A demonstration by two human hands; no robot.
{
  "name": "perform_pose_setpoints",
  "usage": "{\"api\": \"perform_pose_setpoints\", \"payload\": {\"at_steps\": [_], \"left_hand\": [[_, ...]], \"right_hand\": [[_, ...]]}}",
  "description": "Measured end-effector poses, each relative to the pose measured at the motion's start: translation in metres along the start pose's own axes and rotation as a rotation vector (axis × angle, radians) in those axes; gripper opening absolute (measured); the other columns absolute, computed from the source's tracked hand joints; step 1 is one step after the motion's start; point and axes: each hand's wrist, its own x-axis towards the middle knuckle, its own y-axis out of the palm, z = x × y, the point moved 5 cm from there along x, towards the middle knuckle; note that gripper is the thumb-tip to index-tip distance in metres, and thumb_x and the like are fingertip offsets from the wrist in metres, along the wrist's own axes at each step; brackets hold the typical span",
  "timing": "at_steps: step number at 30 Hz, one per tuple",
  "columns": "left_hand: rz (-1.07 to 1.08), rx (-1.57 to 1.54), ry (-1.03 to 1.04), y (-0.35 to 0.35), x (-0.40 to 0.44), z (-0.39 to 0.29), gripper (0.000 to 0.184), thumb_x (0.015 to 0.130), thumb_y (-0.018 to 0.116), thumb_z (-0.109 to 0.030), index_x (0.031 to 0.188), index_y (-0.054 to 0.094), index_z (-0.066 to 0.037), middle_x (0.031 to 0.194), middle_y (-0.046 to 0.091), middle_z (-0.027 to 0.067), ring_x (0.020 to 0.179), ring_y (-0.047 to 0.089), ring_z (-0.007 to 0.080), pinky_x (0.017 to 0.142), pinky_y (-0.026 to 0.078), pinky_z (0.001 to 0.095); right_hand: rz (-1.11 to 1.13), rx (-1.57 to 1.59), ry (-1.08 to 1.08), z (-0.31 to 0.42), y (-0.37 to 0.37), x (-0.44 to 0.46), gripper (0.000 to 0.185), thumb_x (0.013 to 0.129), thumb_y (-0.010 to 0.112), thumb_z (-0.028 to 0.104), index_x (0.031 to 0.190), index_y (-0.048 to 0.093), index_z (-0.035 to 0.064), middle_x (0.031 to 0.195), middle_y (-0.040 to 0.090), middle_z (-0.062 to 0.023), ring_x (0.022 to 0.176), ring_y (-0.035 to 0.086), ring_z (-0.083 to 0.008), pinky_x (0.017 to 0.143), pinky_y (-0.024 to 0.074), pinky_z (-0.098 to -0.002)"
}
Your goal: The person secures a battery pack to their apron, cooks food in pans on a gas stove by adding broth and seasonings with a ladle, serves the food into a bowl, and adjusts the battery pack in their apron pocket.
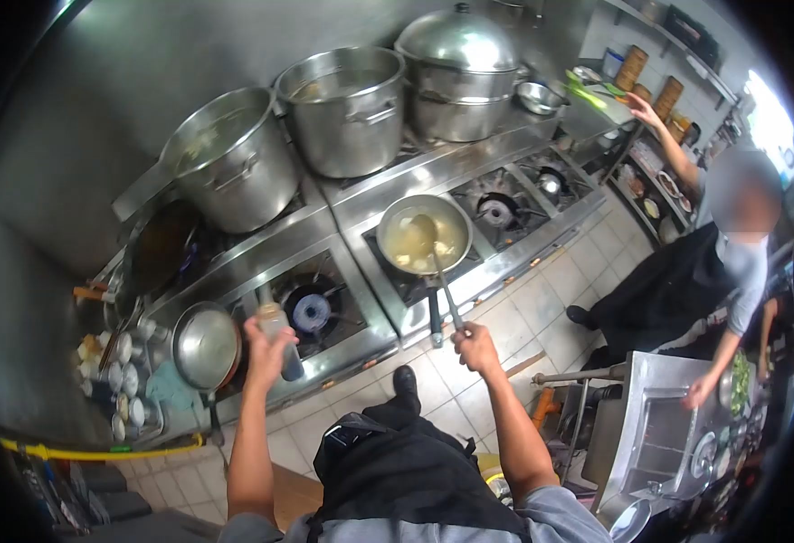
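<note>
My right hand [476, 347] is closed around the handle of a ladle [448, 291]. Its bowl rests in a long-handled pan [435, 315] on the middle burner, dipped into pale yellow broth [408, 246] with light chunks. My left hand [268, 348] grips a squeeze bottle [273, 317] with a light upper part; the lower end looks dark. It is held above the stove's front edge, left of an uncovered burner [311, 309]. A second pan [207, 339], shiny inside, sits just left of that hand.
Large pots [234, 181] and a lidded steamer [460, 81] line the back of the stove. Seasoning containers [125, 376] crowd the left end. At right, a co-worker [668, 281] in a dark apron reaches toward a sink [659, 434] and a counter with green vegetables [587, 95].
</note>
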Motion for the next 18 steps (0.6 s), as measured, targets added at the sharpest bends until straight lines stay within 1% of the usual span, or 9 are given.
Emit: {"api": "perform_pose_setpoints", "payload": {"at_steps": [1, 3, 4, 5, 7, 11, 15, 17, 18], "left_hand": [[0.125, 0.119, -0.006, 0.035, 0.022, 0.005, 0.055, 0.095, 0.068, -0.017, 0.131, 0.029, -0.003, 0.104, 0.065, 0.0149, 0.091, 0.070, 0.0230, 0.084, 0.055, 0.0365], [0.285, 0.461, 0.112, 0.083, 0.064, 0.026, 0.061, 0.086, 0.073, -0.019, 0.125, 0.029, -0.002, 0.106, 0.065, 0.0222, 0.098, 0.069, 0.0341, 0.091, 0.052, 0.0427], [0.340, 0.618, 0.220, 0.112, 0.088, 0.030, 0.064, 0.085, 0.074, -0.022, 0.126, 0.029, -0.002, 0.107, 0.065, 0.0253, 0.102, 0.068, 0.0391, 0.094, 0.051, 0.0453], [0.434, 0.686, 0.115, 0.144, 0.096, 0.007, 0.067, 0.083, 0.076, -0.027, 0.126, 0.030, -0.004, 0.112, 0.064, 0.0311, 0.110, 0.065, 0.0464, 0.098, 0.049, 0.0487], [0.528, 0.905, 0.087, 0.194, 0.122, -0.011, 0.064, 0.083, 0.077, -0.032, 0.128, 0.041, -0.004, 0.121, 0.064, 0.0321, 0.115, 0.062, 0.0501, 0.099, 0.049, 0.0514], [0.654, 1.345, 0.247, 0.267, 0.173, -0.020, 0.050, 0.083, 0.075, -0.024, 0.125, 0.059, -0.002, 0.110, 0.071, 0.0276, 0.108, 0.067, 0.0460, 0.097, 0.050, 0.0514], [0.696, 1.564, 0.424, 0.302, 0.200, -0.021, 0.040, 0.080, 0.067, -0.014, 0.119, 0.067, -0.003, 0.103, 0.074, 0.0227, 0.103, 0.070, 0.0390, 0.095, 0.052, 0.0480], [0.705, 1.630, 0.441, 0.312, 0.205, -0.023, 0.034, 0.082, 0.066, -0.013, 0.114, 0.069, -0.005, 0.104, 0.075, 0.0198, 0.103, 0.071, 0.0353, 0.093, 0.053, 0.0470], [0.720, 1.701, 0.432, 0.312, 0.205, -0.020, 0.028, 0.084, 0.065, -0.012, 0.110, 0.071, -0.006, 0.104, 0.075, 0.0170, 0.104, 0.072, 0.0317, 0.091, 0.053, 0.0459]], "right_hand": [[-0.081, -0.196, -0.107, -0.008, -0.011, 0.005, 0.020, 0.089, 0.066, 0.020, 0.094, 0.069, 0.0003, 0.073, 0.069, -0.0188, 0.066, 0.069, -0.0346, 0.063, 0.0548, -0.0447], [-0.168, -0.497, -0.302, -0.008, -0.031, 0.010, 0.025, 0.088, 0.067, 0.023, 0.101, 0.069, 0.0009, 0.075, 0.069, -0.0229, 0.071, 0.070, -0.0380, 0.064, 0.0549, -0.0464], [-0.129, -0.471, -0.254, -0.008, -0.044, 0.017, 0.028, 0.088, 0.068, 0.025, 0.103, 0.069, 0.0011, 0.079, 0.069, -0.0247, 0.078, 0.069, -0.0419, 0.071, 0.0546, -0.0481], [-0.083, -0.436, -0.208, -0.007, -0.054, 0.019, 0.031, 0.087, 0.069, 0.026, 0.105, 0.069, 0.0012, 0.084, 0.070, -0.0265, 0.086, 0.068, -0.0459, 0.078, 0.0544, -0.0498], [-0.016, -0.482, -0.183, -0.003, -0.072, 0.022, 0.034, 0.088, 0.068, 0.028, 0.111, 0.070, 0.0025, 0.085, 0.071, -0.0250, 0.085, 0.069, -0.0441, 0.078, 0.0550, -0.0501], [0.046, -0.505, -0.150, -0.002, -0.098, 0.026, 0.038, 0.090, 0.066, 0.030, 0.121, 0.068, 0.0070, 0.091, 0.072, -0.0231, 0.092, 0.070, -0.0430, 0.083, 0.0547, -0.0505], [0.087, -0.532, -0.111, 0.010, -0.120, 0.028, 0.040, 0.093, 0.064, 0.031, 0.126, 0.064, 0.0090, 0.096, 0.073, -0.0217, 0.096, 0.069, -0.0428, 0.086, 0.0540, -0.0515], [0.104, -0.509, -0.148, 0.013, -0.131, 0.034, 0.030, 0.093, 0.061, 0.030, 0.108, 0.067, 0.0048, 0.095, 0.073, -0.0222, 0.097, 0.069, -0.0426, 0.084, 0.0537, -0.0530], [0.121, -0.499, -0.142, 0.017, -0.138, 0.038, 0.030, 0.093, 0.061, 0.029, 0.109, 0.067, 0.0044, 0.095, 0.073, -0.0223, 0.097, 0.069, -0.0430, 0.084, 0.0537, -0.0531]]}}
